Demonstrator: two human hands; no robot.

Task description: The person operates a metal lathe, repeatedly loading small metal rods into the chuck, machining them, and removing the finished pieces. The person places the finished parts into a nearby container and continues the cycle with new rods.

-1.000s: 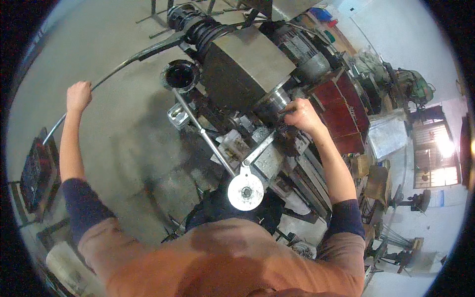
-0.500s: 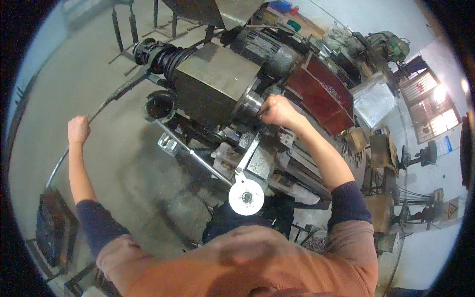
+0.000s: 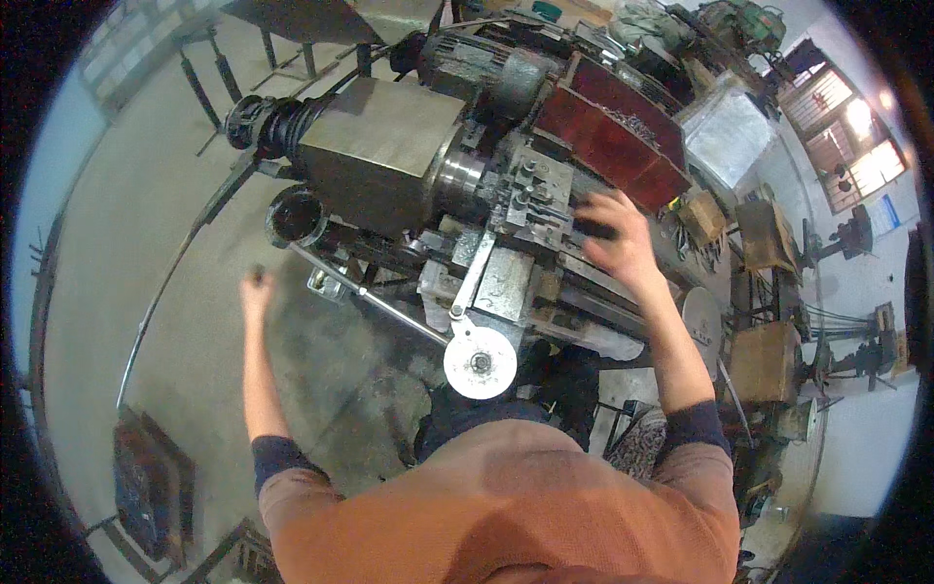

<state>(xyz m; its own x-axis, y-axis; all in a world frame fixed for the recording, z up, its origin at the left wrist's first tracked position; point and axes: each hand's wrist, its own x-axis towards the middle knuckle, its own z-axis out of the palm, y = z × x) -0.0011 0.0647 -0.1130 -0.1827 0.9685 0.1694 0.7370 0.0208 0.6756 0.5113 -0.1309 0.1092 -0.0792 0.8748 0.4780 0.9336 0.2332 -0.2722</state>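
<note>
My right hand (image 3: pixel 623 241) is parted wide beside the metal tool slide (image 3: pixel 533 200); my left hand (image 3: pixel 257 292) curls, its grip unclear.

Left hand (image 3: pixel 257 294) and right hand (image 3: pixel 623 241) blurred, small dark spot (image 3: pixel 258 275) at the left unidentifiable

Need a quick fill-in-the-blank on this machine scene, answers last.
1. Of the person's hands, the one nearer the metal tool post is the ____ one.
2. The left hand is apart from the long curved rod, which lies to its ____.
3. The open-topped box beyond the tool post is coloured ____.

Missing words: right; left; red.
</note>
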